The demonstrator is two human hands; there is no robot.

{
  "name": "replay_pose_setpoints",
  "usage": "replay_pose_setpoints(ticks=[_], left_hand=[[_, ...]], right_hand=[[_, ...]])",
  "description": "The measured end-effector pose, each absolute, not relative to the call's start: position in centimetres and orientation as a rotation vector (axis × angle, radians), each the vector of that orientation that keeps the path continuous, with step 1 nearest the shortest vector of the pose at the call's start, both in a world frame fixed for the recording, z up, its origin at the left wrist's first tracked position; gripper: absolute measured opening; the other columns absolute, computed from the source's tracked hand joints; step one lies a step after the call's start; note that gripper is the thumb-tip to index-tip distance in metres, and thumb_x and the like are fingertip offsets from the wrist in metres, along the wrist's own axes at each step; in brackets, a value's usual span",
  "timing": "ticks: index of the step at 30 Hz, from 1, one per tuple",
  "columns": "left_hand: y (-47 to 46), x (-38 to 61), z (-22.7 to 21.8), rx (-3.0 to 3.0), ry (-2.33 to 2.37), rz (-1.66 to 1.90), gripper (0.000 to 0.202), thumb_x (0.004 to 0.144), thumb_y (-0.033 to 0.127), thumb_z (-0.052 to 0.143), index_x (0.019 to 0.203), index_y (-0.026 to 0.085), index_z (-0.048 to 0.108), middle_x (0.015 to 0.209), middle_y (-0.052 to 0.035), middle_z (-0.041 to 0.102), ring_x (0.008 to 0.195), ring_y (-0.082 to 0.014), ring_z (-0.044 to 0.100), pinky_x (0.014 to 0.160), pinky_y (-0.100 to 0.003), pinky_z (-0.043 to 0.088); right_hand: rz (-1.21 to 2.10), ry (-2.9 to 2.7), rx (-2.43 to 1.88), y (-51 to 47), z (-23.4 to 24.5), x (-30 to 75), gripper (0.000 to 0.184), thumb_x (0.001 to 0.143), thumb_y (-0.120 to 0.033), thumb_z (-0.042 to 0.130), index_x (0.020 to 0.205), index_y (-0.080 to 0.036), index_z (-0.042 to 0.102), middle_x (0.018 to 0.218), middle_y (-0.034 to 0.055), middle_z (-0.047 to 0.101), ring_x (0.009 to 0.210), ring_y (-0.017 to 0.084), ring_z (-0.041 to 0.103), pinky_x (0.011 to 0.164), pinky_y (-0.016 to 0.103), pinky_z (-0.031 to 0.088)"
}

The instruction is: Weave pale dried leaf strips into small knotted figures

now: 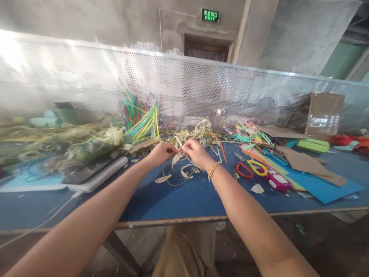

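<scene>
Over the middle of the blue table, my left hand (163,153) and my right hand (196,152) meet almost fingertip to fingertip, both pinched closed. Between them they hold a pale strip of dried husk (178,141), one end pointing up and a loose piece hanging below. Their fingers partly hide it. Beneath, a thin green strand (176,185) curves across the tabletop beside a loose husk scrap (163,179). A tangled heap of pale husk strips (198,130) lies just behind my hands.
Scissors with red and yellow handles (251,169) lie right, beside a purple box (277,180) and coloured paper (325,190). Coloured pipe cleaners (144,119) stand behind left. A white power bank (99,177) with a cable lies left. A perforated metal panel (184,84) borders the back.
</scene>
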State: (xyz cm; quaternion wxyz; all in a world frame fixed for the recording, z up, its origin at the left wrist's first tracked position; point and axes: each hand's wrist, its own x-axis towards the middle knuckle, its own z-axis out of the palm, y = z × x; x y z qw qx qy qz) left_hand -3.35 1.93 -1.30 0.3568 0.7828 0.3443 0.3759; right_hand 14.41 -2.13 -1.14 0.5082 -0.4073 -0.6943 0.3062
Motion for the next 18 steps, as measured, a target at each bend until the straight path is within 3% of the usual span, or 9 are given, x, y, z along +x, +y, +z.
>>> replay_pose_setpoints(ticks=[5,9,13,18], left_hand=[[1.7,-3.2,-1.3,1.884,0.905,0.972,0.020,0.069,0.030,0.067,0.058,0.016,0.058,0.052,0.0025,0.051,0.048,-0.0087,0.041,0.047,-0.022,0.031],[1.1,-2.7,-1.3,1.536,0.722,0.990,0.028,0.077,0.033,0.061,0.057,0.016,0.052,0.065,-0.0026,0.058,0.057,-0.0115,0.051,0.052,-0.023,0.040],[0.3,-2.2,-1.1,1.175,0.599,0.984,0.018,0.080,0.025,0.058,0.065,0.016,0.053,0.079,-0.0046,0.062,0.061,-0.0110,0.054,0.049,-0.021,0.040],[-0.3,-1.9,-0.6,1.094,0.595,0.950,0.019,0.083,0.026,0.053,0.067,0.018,0.048,0.067,-0.0007,0.053,0.052,-0.0098,0.047,0.044,-0.021,0.038]], right_hand=[[0.624,-1.640,-1.141,-1.9,-1.4,14.3,0.016,0.088,-0.025,0.049,0.075,-0.018,0.056,0.063,-0.0033,0.057,0.056,0.009,0.052,0.058,0.022,0.039],[0.611,-1.670,-1.176,-1.8,-1.4,14.2,0.016,0.088,-0.024,0.048,0.073,-0.019,0.054,0.059,-0.0039,0.054,0.055,0.010,0.050,0.057,0.022,0.038],[0.630,-1.664,-1.146,-1.6,-1.6,14.1,0.015,0.088,-0.024,0.047,0.074,-0.020,0.052,0.063,-0.0038,0.054,0.056,0.010,0.048,0.055,0.022,0.036],[0.551,-1.726,-1.177,-1.7,-1.2,14.3,0.017,0.088,-0.026,0.047,0.072,-0.020,0.051,0.063,-0.0040,0.053,0.057,0.010,0.047,0.058,0.023,0.036]])
